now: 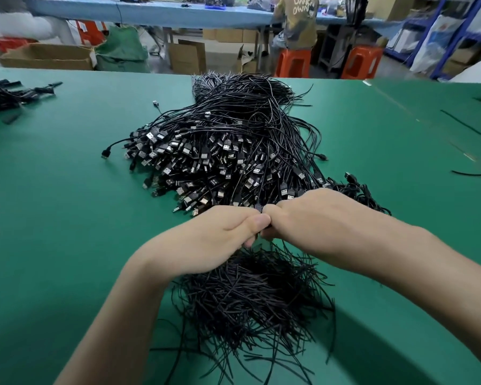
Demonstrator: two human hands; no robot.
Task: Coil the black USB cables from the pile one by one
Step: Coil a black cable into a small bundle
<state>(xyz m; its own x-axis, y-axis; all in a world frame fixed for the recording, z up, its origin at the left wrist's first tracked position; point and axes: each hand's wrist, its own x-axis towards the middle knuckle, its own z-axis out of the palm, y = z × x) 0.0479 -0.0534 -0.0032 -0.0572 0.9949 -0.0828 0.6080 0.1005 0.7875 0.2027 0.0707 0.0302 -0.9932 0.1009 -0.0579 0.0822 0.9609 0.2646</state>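
Note:
A big pile of black USB cables [228, 151] lies in the middle of the green table [53, 204], plugs fanned toward me. Just in front of it my left hand [220, 232] and my right hand [311, 218] meet knuckle to knuckle, fingers curled. Together they pinch one black cable [258, 208], of which only a small dark bit shows between the thumbs. Below my hands lies a heap of short black twist ties [256, 295]. Most of the held cable is hidden by my hands.
Coiled black cables [356, 190] lie to the right of the pile. More black cables [9, 93] sit at the far left, and loose black strands [472, 132] at the right. Beyond the table edge are cardboard boxes [47, 55], orange stools [293, 62] and a seated person [297, 20].

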